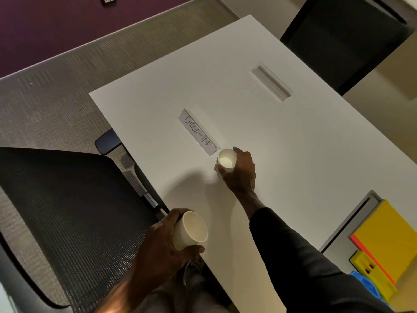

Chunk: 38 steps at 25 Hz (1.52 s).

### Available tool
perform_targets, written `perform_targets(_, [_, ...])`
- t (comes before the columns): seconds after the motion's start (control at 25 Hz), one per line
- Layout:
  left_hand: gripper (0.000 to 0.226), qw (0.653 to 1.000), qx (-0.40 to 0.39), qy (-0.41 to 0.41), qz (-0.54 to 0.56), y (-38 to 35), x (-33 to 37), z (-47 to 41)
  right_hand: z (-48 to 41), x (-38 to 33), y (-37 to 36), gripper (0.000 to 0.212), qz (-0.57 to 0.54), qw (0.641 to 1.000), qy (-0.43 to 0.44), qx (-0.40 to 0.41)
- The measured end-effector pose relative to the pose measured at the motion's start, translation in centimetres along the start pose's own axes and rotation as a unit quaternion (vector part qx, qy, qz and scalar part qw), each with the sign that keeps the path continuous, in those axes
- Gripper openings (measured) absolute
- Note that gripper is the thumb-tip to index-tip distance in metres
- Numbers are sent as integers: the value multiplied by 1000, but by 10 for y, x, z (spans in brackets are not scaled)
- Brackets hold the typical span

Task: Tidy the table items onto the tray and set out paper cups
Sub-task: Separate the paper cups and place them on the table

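My right hand (241, 170) grips a white paper cup (226, 160) upright on the white table (293, 154), just at the near end of a folded paper sign reading "CHECK-IN" (198, 132). My left hand (167, 236) holds a second white paper cup (191, 230) tilted toward me, above the table's near left edge. At the right edge sits a grey tray (358, 216) holding a yellow pad with an orange edge (388, 240), a yellow block (370, 267) and a blue item (366, 283).
A black mesh office chair (74, 213) stands left of the table with its armrest (108, 142) against the edge. A recessed cable slot (272, 81) is set into the far tabletop. Another dark chair (345, 39) stands beyond the table.
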<state>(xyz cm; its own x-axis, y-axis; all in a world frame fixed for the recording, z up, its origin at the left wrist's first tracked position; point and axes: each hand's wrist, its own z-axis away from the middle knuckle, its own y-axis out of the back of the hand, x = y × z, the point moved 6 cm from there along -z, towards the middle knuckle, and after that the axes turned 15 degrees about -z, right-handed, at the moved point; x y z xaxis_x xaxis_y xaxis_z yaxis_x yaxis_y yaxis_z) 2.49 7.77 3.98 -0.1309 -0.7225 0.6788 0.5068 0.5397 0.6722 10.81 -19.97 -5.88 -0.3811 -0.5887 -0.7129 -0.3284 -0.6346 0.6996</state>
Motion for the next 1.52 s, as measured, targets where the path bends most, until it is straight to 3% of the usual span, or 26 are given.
perform_targets(0.2, [74,1000,7,-4,-3,-3,-3,3,0,3,0,112,19,1000,2,12])
perform_targets(0.36, [75,1000,9,-3,5,-2,3,6,13,2,12,117,-11,1000,-6,27])
perform_targets(0.6, [79,998,52,22,37,15,6,12,80,-44,65,93,-175,982,1,70])
perform_targets(0.72, [81,996,67,37,51,23,5,19,134,-78,86,75,-268,963,-18,20])
perform_targets(0.88, [77,994,93,23,46,39,9,29,179,-127,95,62,-302,950,-27,-76])
perform_targets(1.08, [71,991,129,-10,22,81,16,49,201,-191,81,68,-253,951,26,-176])
perform_targets(1.32, [61,975,208,-81,-16,164,0,85,239,-266,45,68,-297,944,65,-125])
perform_targets(1.4, [52,975,195,-103,37,187,-26,97,254,-290,22,67,-332,934,27,-129])
perform_targets(1.52, [70,983,147,-101,38,231,-77,122,286,-337,-19,66,-327,938,33,-113])
